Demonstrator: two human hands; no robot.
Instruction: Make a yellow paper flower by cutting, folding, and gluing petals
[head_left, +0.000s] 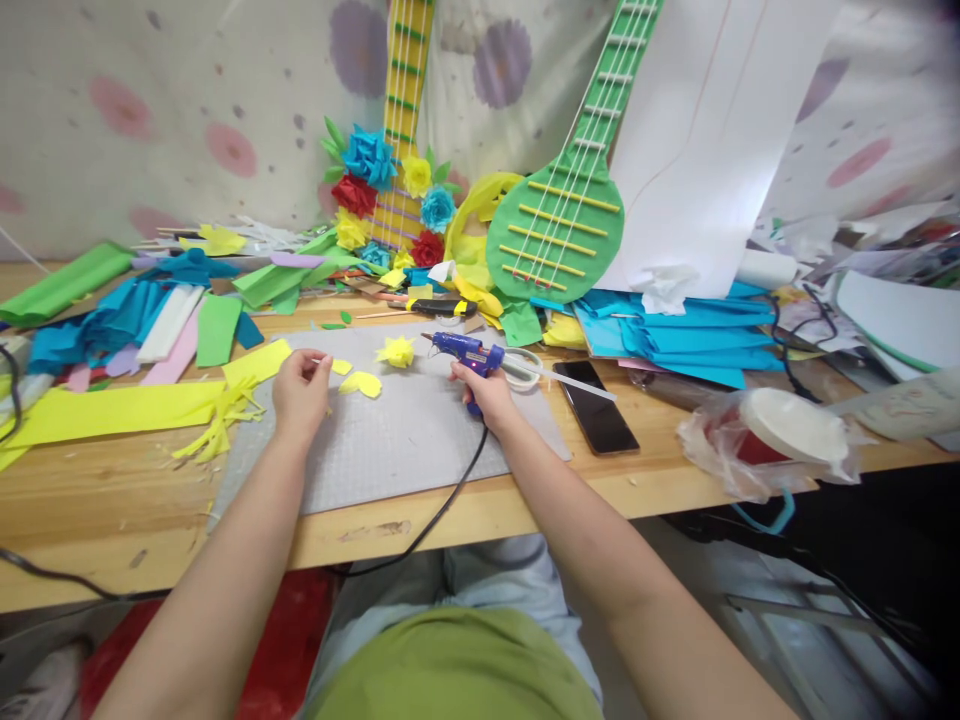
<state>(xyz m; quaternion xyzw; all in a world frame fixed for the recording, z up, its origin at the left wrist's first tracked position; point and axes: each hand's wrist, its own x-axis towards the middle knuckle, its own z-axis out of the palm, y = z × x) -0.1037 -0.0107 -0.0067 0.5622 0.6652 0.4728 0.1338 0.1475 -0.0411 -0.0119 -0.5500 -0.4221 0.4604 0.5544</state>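
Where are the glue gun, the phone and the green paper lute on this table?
Glue gun [469, 350]: head view, on its blue body.
Phone [598, 408]: head view, on its dark screen.
Green paper lute [517, 232]: head view, on the left part of its round body.

Craft workspace; colored paper [116, 410] litters a wooden table [112, 530].

There is just one camera. It sits on the person's head and looks forward and down at the table [352, 525]. The arms come in close from the bottom corners. The flowery cloth [247, 90] is farther off, across the top.
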